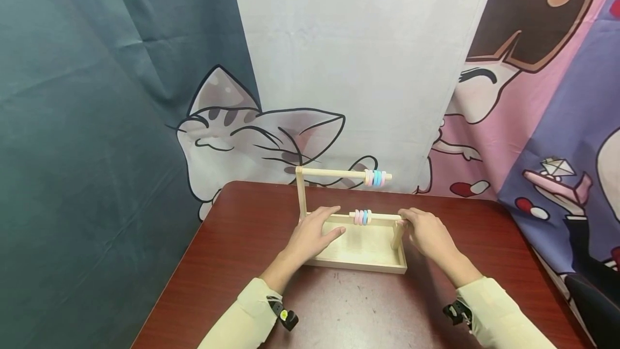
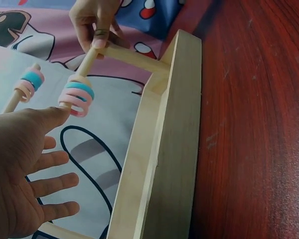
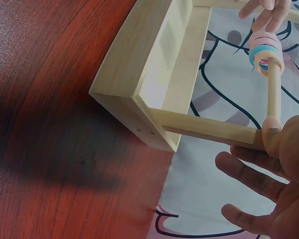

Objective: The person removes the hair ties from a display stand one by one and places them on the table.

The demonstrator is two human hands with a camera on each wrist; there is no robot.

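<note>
I see my left hand (image 1: 312, 236) lying open, fingers straight, on the near left rim of the wooden tray (image 1: 358, 265), thumb tip by the lower rod (image 1: 382, 216). My right hand (image 1: 426, 233) pinches that rod's right end. Between them sit pink and blue rings (image 1: 362, 217).

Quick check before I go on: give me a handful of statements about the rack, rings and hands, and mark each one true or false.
1. The wooden rack stands on a red-brown table. True.
2. The upper rod carries no rings. False: a cluster of pink and blue rings sits near its free end.
3. The right hand touches the end of the lower rod. True.
4. The left hand grips a ring off the rack. False: it lies open at the tray's left side.
5. The lower rod's rings sit between the two hands. True.
</note>
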